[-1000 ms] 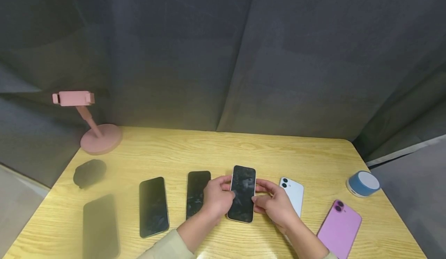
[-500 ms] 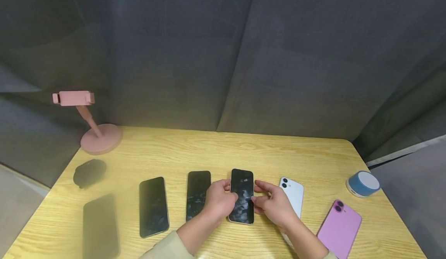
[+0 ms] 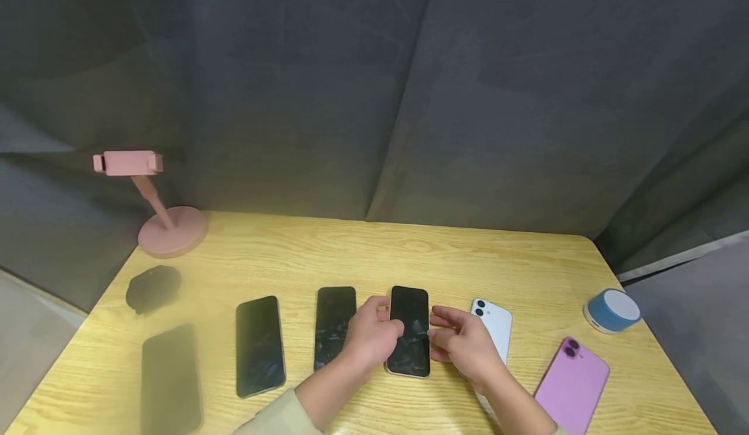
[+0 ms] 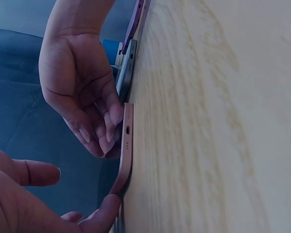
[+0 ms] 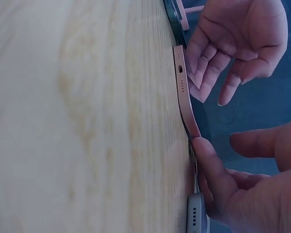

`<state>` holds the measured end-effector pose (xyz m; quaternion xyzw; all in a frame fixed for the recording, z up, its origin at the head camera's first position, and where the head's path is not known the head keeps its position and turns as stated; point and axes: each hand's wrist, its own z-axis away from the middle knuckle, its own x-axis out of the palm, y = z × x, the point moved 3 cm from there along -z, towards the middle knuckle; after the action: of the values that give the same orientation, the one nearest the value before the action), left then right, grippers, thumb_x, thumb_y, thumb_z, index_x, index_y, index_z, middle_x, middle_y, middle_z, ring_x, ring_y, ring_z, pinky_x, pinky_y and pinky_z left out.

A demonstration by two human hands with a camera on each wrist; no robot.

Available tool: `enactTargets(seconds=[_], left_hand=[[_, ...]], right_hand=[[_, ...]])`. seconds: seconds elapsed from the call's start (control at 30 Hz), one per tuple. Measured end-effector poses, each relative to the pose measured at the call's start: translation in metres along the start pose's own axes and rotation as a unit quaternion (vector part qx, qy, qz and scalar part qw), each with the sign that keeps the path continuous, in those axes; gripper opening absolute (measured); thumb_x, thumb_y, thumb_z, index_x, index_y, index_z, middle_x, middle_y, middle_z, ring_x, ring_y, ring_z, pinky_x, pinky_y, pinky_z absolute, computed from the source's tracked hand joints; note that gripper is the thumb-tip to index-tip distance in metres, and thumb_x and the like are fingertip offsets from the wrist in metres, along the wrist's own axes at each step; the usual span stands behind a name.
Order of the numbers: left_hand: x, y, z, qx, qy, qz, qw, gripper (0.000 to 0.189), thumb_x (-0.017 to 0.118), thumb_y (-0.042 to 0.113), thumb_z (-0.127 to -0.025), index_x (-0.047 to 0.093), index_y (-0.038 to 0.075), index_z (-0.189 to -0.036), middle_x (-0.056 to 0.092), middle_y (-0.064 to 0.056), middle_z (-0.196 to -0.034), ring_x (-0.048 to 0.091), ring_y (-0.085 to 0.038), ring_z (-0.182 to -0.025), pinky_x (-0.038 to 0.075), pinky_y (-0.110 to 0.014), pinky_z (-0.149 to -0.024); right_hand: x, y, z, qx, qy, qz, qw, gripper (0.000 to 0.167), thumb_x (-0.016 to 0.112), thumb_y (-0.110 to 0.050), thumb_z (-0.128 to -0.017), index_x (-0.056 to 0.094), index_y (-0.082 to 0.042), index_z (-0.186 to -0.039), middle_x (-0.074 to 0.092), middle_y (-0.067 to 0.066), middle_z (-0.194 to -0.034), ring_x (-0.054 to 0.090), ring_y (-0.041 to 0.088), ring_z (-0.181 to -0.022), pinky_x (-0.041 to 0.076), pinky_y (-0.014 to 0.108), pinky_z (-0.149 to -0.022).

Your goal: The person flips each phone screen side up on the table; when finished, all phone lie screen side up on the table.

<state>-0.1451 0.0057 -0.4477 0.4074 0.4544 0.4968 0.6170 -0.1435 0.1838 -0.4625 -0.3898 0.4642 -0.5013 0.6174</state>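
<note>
A smartphone with a dark screen facing up and a pinkish bottom edge lies low over the wooden table between the two hands. My left hand is at its left side, fingers against the edge; the thumb overlaps the screen in the head view but stands off it in the left wrist view. On the other side my right hand has a fingertip at the phone's edge, its thumb raised away. Close by are another dark-screened phone on the left and a white phone, camera side up, on the right.
More phones lie on the left: a dark-screened one and a blurred, greyish one. A pink phone stand and a blurred dark object are at the far left. At right are a pink-purple phone and a blue round speaker.
The phone between my hands has come down and slightly nearer. My right fingers now show a small gap from its edge in the head view. The view has shifted a little.
</note>
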Motion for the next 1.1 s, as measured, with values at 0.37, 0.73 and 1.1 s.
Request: enactTargets(seconds=[0.37,0.73,1.1], left_hand=[[0.004,0.009,0.005,-0.001,-0.020,-0.002,0.9998,0.065,0.063,0.005,-0.084,0.040,-0.001,-0.144,0.057,-0.021,-0.125,0.061,-0.029,-0.102,0.054,-0.045,-0.080],[0.026,0.022,0.005,0.065,-0.026,-0.031,0.9970,0.064,0.062,0.005,-0.088,0.039,0.002,-0.148,0.046,-0.016,-0.143,0.044,-0.037,-0.129,0.042,-0.055,-0.099],[0.065,0.031,-0.012,0.068,-0.084,-0.029,0.9937,0.059,0.071,0.006,-0.081,0.056,0.009,-0.138,0.060,-0.001,-0.126,0.058,-0.025,-0.114,0.053,-0.039,-0.085]], right_hand=[[-0.003,-0.004,0.004,-0.013,-0.006,0.018,0.9997,0.047,0.061,0.006,-0.092,0.050,0.012,-0.137,0.059,0.028,-0.129,0.065,0.034,-0.105,0.059,0.042,-0.075],[-0.035,-0.005,0.015,-0.049,-0.011,0.108,0.9929,0.051,0.067,-0.002,-0.093,0.050,0.005,-0.140,0.067,0.017,-0.117,0.067,0.026,-0.099,0.057,0.032,-0.076],[-0.081,0.006,0.029,-0.002,0.063,0.186,0.9805,0.055,0.068,-0.013,-0.095,0.047,0.003,-0.143,0.062,0.019,-0.127,0.062,0.026,-0.105,0.054,0.024,-0.077]])
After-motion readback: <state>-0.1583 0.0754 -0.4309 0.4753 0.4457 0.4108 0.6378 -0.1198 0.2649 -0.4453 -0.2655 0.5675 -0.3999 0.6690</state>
